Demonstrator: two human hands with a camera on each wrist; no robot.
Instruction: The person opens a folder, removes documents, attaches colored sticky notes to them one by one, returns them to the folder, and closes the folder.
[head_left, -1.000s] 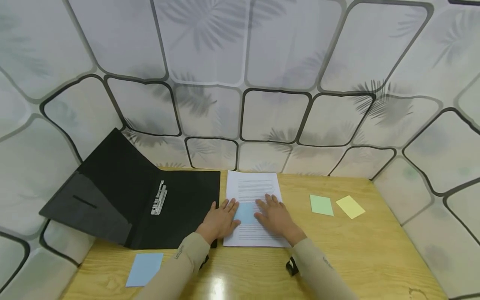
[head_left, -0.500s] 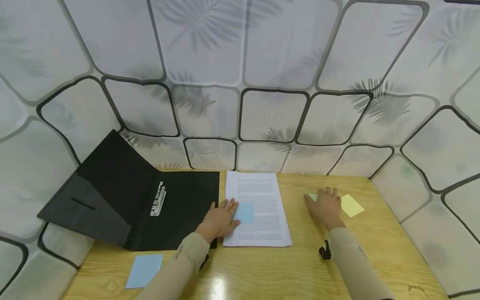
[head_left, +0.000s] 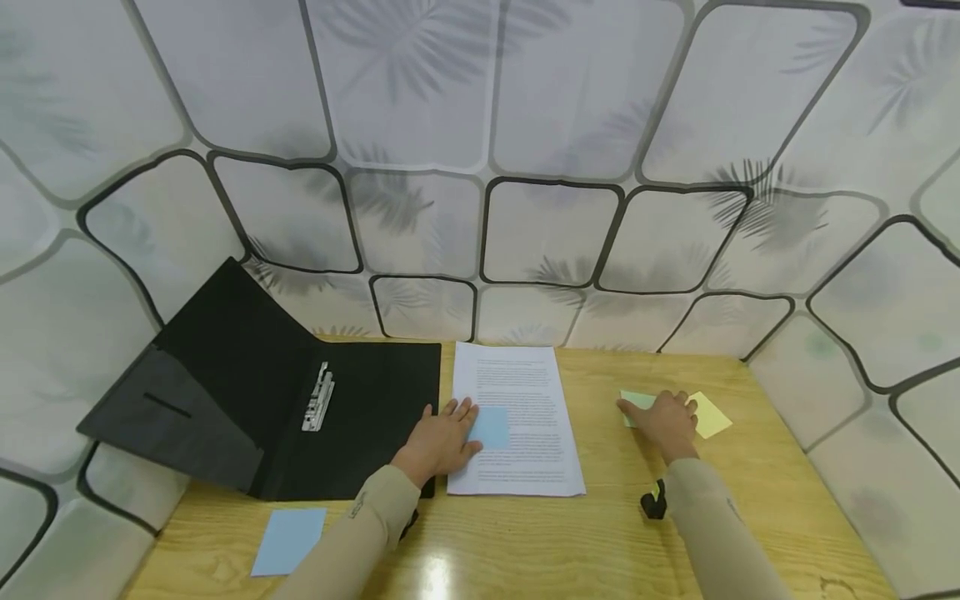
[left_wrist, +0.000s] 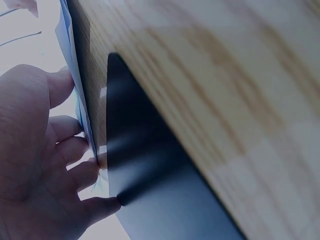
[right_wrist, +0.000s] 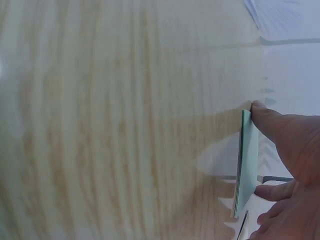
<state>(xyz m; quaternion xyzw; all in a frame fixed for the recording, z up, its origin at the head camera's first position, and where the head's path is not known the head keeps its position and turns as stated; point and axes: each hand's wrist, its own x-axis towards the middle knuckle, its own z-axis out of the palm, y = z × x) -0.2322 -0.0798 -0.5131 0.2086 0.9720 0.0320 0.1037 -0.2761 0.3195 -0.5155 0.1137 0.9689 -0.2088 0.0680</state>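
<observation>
My left hand rests with its fingers spread on the left side of the printed sheets, its fingertips at the edge of a light blue note. In the left wrist view, that hand has its little finger touching the black folder. My right hand is over the green note pad, covering part of it. In the right wrist view, thumb and a finger of the hand grip opposite edges of the green pad.
An open black folder with a metal clip lies at the left, its cover raised towards the wall. Another blue note lies in front of it. A yellow note is just right of my right hand. A patterned wall stands behind the table.
My right hand has left the printed sheets, moved right to the green pad and now grips it. The left hand has stayed on the sheets.
</observation>
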